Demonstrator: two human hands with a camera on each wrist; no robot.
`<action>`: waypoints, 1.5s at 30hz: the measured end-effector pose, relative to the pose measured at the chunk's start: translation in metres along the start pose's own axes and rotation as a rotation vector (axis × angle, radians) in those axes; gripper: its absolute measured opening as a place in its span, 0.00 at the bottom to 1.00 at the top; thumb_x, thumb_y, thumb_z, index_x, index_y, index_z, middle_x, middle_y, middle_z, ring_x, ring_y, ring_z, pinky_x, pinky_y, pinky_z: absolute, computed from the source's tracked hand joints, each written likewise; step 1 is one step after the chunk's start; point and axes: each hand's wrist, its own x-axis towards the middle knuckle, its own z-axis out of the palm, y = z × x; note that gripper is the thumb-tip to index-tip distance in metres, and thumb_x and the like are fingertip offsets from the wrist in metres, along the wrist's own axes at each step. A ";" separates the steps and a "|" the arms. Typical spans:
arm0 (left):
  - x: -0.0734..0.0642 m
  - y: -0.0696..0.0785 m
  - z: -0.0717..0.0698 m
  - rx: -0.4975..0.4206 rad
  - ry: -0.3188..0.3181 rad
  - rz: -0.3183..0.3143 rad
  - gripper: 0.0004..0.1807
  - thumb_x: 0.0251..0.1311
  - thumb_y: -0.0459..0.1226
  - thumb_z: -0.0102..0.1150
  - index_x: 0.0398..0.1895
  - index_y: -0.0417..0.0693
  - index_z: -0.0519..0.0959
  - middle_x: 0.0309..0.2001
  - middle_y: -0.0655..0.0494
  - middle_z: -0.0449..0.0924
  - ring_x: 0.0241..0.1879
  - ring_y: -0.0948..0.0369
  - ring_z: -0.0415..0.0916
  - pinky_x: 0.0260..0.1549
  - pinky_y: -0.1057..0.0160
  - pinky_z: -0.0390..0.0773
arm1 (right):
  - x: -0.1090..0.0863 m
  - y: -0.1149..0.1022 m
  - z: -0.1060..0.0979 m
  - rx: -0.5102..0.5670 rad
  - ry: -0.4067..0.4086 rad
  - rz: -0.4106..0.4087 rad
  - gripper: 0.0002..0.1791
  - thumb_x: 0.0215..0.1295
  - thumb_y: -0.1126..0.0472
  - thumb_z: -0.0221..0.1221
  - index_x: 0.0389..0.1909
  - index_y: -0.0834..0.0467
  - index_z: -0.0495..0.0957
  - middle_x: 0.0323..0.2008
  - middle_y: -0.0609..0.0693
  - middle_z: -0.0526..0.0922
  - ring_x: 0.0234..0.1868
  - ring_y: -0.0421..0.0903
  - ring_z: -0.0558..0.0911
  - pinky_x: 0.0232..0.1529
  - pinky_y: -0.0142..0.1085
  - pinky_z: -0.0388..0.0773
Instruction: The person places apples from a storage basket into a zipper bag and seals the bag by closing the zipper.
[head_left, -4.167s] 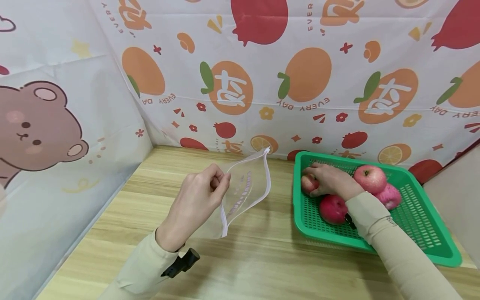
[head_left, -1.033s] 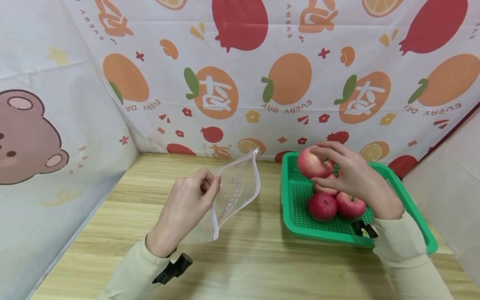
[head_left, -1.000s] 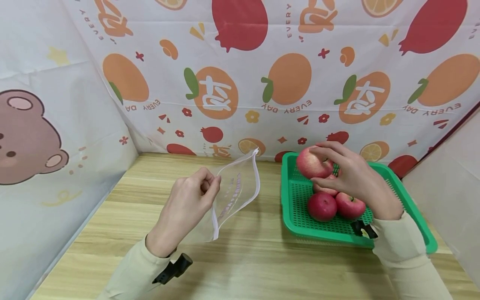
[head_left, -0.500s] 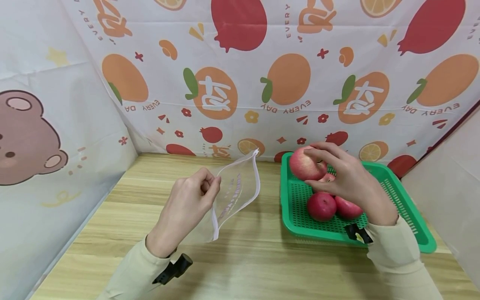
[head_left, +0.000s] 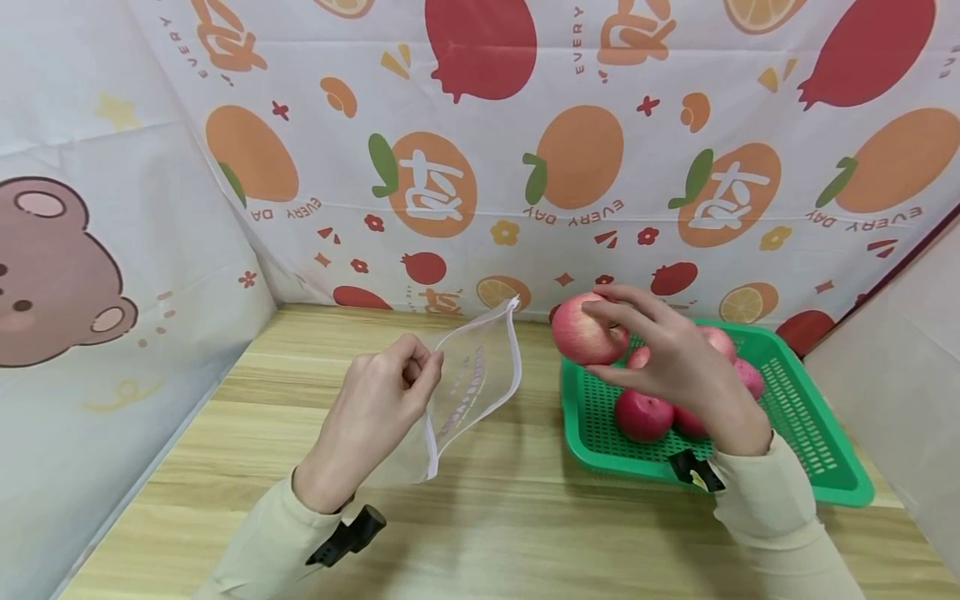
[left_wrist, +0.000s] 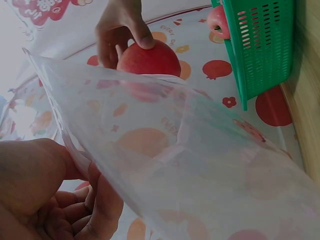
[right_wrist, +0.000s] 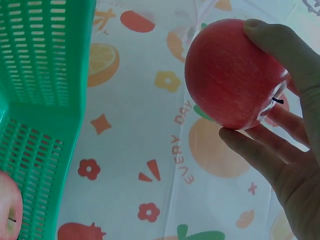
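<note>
My left hand (head_left: 378,408) pinches the near edge of a clear zip bag (head_left: 480,375), whose white-rimmed mouth gapes toward the right. In the left wrist view the see-through bag (left_wrist: 165,145) fills much of the frame. My right hand (head_left: 667,354) holds a red apple (head_left: 585,329) between thumb and fingers, raised over the left rim of the green basket (head_left: 577,450). The right wrist view shows the apple (right_wrist: 232,75) with its stem toward the palm. Several more apples, one dark red apple (head_left: 643,415) among them, lie in the basket, partly behind my right hand.
The wooden table (head_left: 510,525) carries the bag and basket. Behind it hangs a fruit-print cloth (head_left: 480,167), and a bear-print cloth (head_left: 165,250) stands along the left. A pale panel (head_left: 892,367) borders the basket on the right.
My right hand has lifted an apple from the basket and moved left with it toward the bag, now at the basket's left rim. My left hand keeps its pinch on the bag.
</note>
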 end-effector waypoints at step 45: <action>0.002 0.003 0.002 0.004 0.009 0.007 0.13 0.66 0.30 0.61 0.22 0.48 0.76 0.16 0.63 0.72 0.16 0.70 0.63 0.18 0.70 0.65 | 0.024 -0.036 0.032 0.075 -0.052 -0.050 0.42 0.45 0.53 0.82 0.63 0.51 0.76 0.62 0.56 0.77 0.60 0.51 0.78 0.51 0.43 0.85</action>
